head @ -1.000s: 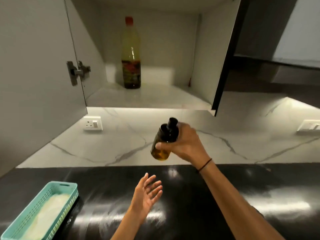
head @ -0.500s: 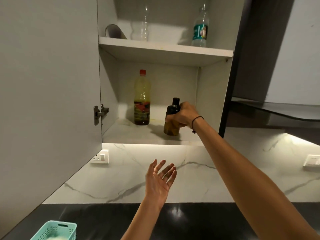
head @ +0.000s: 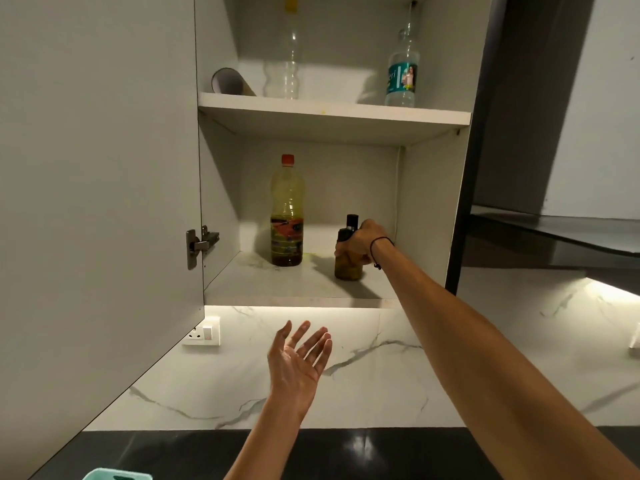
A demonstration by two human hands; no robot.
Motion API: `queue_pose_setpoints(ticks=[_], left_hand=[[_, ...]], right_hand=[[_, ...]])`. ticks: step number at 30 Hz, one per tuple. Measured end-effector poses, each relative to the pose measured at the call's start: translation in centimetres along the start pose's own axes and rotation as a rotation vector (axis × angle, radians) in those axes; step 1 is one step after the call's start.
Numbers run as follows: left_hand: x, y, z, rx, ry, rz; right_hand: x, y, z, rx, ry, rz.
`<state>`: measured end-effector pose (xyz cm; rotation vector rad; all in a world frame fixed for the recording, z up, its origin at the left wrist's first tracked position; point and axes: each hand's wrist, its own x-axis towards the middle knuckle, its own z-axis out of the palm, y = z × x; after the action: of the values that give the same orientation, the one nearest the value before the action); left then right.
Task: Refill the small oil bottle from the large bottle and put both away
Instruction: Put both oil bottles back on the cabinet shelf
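The small oil bottle (head: 348,261), carried over the counter a second ago, is now sitting on the lower cabinet shelf (head: 294,285), just right of the large bottle (head: 287,211) and apart from it. The right hand (head: 358,242) is still wrapping around its neck and shoulder; the left hand (head: 298,358) is hovering below that shelf, palm up, fingers spread and empty. Putting away is nearly finished, I judge (only the letting go remains). The small bottle is looking dark-capped, amber and upright.
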<state>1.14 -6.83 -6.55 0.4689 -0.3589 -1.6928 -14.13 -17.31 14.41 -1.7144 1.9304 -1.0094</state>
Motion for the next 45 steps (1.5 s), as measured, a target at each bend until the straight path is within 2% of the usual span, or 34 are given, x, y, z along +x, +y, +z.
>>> queue_pose_setpoints(ticks=[5, 13, 20, 26, 31, 35, 37, 39, 40, 42, 43, 45], left_hand=[[1.1, 1.0, 0.0, -0.007, 0.004, 0.017], [1.7, 1.4, 0.1, 0.007, 0.008, 0.043], [1.6, 1.2, -0.1, 0.017, 0.012, 0.047], [0.0, 2.5, -1.3, -0.061, 0.017, 0.116], [-4.3, 6.0, -3.4, -0.069, 0.046, 0.270], [-8.8, 9.4, -6.6, -0.033, -0.064, 0.387], [-11.0, 9.9, -8.7, 0.109, -0.036, 0.499], [-11.8, 10.5, -12.7, 0.053, -0.196, 0.441], [-12.5, 11.1, -13.8, 0.038, -0.207, 0.392], [-14.8, 11.4, -12.9, 0.060, -0.123, 0.426], [-16.0, 11.8, -12.7, 0.029, -0.050, 0.415], [-18.6, 11.8, -12.0, -0.062, -0.012, 0.413]], right_hand=[[2.1, 0.2, 0.7, 0.011, 0.017, 0.015], [5.3, 1.4, 2.8, 0.066, 0.155, 0.001], [5.8, 1.7, 3.8, 0.118, 0.165, -0.014], [5.7, 2.5, 3.7, 0.056, 0.136, -0.030], [5.2, 3.0, 3.3, 0.033, 0.193, -0.020], [4.2, 3.0, 2.7, 0.069, 0.268, -0.101], [3.1, 2.9, 2.5, 0.120, 0.281, -0.146], [1.5, 2.4, 2.6, 0.161, 0.293, -0.170], [0.3, 2.0, 2.7, 0.187, 0.291, -0.178], [-2.5, 0.6, 3.0, 0.266, 0.268, -0.208], [-4.1, -0.3, 3.2, 0.303, 0.246, -0.231], [-7.6, -2.8, 3.9, 0.359, 0.188, -0.291]])
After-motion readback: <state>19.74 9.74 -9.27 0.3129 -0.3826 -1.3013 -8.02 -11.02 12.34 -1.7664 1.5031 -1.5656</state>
